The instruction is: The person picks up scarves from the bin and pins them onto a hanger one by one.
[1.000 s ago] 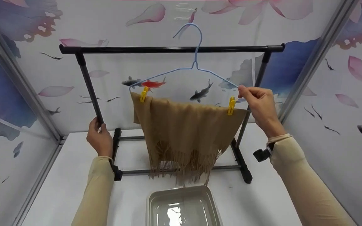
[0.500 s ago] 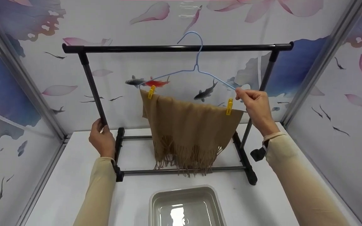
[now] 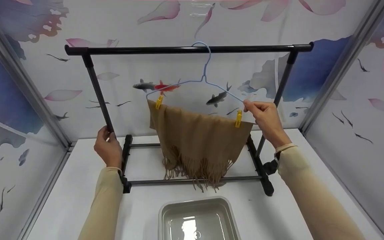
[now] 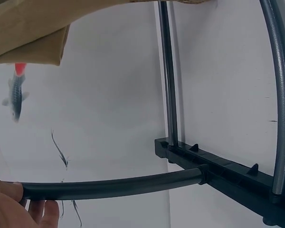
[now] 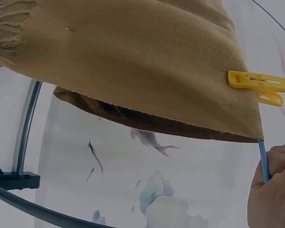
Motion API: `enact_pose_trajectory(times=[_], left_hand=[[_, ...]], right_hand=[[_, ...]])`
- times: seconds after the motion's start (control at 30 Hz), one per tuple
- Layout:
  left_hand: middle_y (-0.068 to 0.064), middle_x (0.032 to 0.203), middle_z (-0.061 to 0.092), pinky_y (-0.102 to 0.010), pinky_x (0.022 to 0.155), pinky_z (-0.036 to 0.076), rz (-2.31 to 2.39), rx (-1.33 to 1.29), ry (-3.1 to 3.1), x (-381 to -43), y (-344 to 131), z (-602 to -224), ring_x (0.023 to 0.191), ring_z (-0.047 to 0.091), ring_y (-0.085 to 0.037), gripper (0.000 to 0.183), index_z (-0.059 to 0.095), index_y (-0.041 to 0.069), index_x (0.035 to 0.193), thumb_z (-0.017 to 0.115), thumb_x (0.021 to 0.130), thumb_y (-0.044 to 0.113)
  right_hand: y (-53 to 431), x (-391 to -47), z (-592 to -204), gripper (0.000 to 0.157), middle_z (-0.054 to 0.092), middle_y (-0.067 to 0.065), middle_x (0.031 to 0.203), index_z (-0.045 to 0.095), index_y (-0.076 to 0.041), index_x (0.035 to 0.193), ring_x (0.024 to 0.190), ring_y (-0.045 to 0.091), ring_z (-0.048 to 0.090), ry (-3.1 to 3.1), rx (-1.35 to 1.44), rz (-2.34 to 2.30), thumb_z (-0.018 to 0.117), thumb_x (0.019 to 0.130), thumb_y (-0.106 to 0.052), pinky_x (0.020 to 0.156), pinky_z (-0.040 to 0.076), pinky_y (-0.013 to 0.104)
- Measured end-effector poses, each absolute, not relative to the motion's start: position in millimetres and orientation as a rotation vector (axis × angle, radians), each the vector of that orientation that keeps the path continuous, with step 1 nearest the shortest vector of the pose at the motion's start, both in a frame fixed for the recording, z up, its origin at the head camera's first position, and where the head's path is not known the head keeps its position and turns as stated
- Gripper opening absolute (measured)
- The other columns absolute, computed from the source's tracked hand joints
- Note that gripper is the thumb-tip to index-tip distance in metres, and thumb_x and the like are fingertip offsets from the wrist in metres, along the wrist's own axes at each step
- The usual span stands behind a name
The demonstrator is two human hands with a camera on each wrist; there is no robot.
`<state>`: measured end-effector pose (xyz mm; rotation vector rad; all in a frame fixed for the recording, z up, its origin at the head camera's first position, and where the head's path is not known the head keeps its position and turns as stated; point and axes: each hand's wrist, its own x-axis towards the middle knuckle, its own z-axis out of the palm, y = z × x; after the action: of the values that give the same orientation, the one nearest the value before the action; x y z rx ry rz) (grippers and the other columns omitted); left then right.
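Note:
A brown fringed scarf (image 3: 202, 133) is folded over a light blue wire hanger (image 3: 192, 81). Two yellow clothespins clip it there, a left clothespin (image 3: 159, 102) and a right clothespin (image 3: 238, 119). The hanger's hook arches over the black top bar of the clothes rack (image 3: 138, 50), its tip hidden behind the bar. My right hand (image 3: 266, 120) pinches the hanger's right corner, just beyond the right clothespin. Low on the rack's left post, my left hand (image 3: 108, 146) grips the tube. In the left wrist view, thumb and fingers of this hand (image 4: 14, 204) wrap the post.
A grey-beige basin (image 3: 198, 203) stands on the white table (image 3: 62, 200) in front of the rack. The rack's base has two crossbars and black feet (image 3: 266, 183). Printed wall panels (image 3: 355, 110) enclose the table at the back and sides.
My right hand has moved down and left with the hanger. The hook, whose tip showed above and then in front of the bar, now lies over it. The left hand keeps its grip.

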<state>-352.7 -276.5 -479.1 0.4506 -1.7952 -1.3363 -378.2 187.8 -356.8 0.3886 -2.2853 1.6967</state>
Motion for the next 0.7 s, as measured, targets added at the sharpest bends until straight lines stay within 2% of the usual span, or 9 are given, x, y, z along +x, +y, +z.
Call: enact_pose_trajectory(times=[0.07,0.13,0.23,0.3,0.33,0.53,0.7], left_hand=[[-0.023,0.123,0.069,-0.045,0.099,0.052,-1.341,0.453,-1.8,-352,-277,-482,0.117,0.066,-0.034,0.03,0.063,-0.005,0.129,0.057,0.1,-0.007],[-0.023,0.124,0.069,-0.045,0.101,0.051,-1.343,0.45,-1.815,-351,-277,-483,0.119,0.065,-0.034,0.032,0.062,-0.005,0.131,0.056,0.1,-0.006],[-0.024,0.127,0.067,-0.047,0.104,0.049,-1.341,0.417,-1.848,-349,-276,-483,0.122,0.063,-0.036,0.034,0.059,-0.006,0.135,0.057,0.101,-0.004],[-0.025,0.131,0.065,-0.049,0.107,0.047,-1.342,0.393,-1.871,-348,-275,-482,0.126,0.061,-0.038,0.037,0.056,-0.006,0.138,0.058,0.101,-0.001],[-0.025,0.133,0.064,-0.05,0.109,0.045,-1.34,0.382,-1.878,-347,-275,-480,0.128,0.059,-0.038,0.038,0.055,-0.006,0.139,0.058,0.101,0.0],[-0.026,0.147,0.052,-0.052,0.116,0.036,-1.274,0.291,-1.945,-333,-260,-464,0.141,0.047,-0.037,0.045,0.047,-0.006,0.147,0.053,0.105,0.008],[-0.024,0.157,0.041,-0.051,0.121,0.029,-1.155,0.09,-2.062,-300,-231,-434,0.149,0.036,-0.036,0.05,0.038,-0.006,0.152,0.048,0.108,0.015]], right_hand=[[187,-379,-360,0.036,0.044,-0.008,0.067,0.072,-0.012,0.081,0.062,0.012,0.035,-2.317,0.384,1.711,0.065,0.101,-0.04,0.06,0.031,0.027],[187,-379,-363,0.038,0.053,-0.008,0.076,0.073,-0.007,0.086,0.071,0.012,0.043,-2.35,0.38,1.72,0.063,0.102,-0.041,0.069,0.035,0.028],[188,-378,-367,0.043,0.064,-0.004,0.097,0.073,0.0,0.098,0.091,0.015,0.05,-2.391,0.376,1.709,0.061,0.103,-0.041,0.086,0.037,0.033],[189,-377,-370,0.043,0.067,-0.001,0.11,0.074,0.0,0.108,0.104,0.016,0.052,-2.413,0.386,1.678,0.06,0.103,-0.041,0.095,0.038,0.034],[189,-377,-371,0.042,0.066,0.001,0.112,0.074,-0.002,0.112,0.105,0.017,0.053,-2.424,0.392,1.652,0.06,0.103,-0.041,0.095,0.039,0.034],[194,-365,-385,0.033,0.065,0.006,0.103,0.073,-0.011,0.124,0.089,0.017,0.053,-2.466,0.447,1.399,0.064,0.102,-0.033,0.071,0.044,0.022],[204,-340,-397,0.038,0.066,0.005,0.115,0.067,-0.012,0.132,0.095,0.017,0.055,-2.509,0.467,1.232,0.068,0.1,-0.031,0.077,0.045,0.022]])
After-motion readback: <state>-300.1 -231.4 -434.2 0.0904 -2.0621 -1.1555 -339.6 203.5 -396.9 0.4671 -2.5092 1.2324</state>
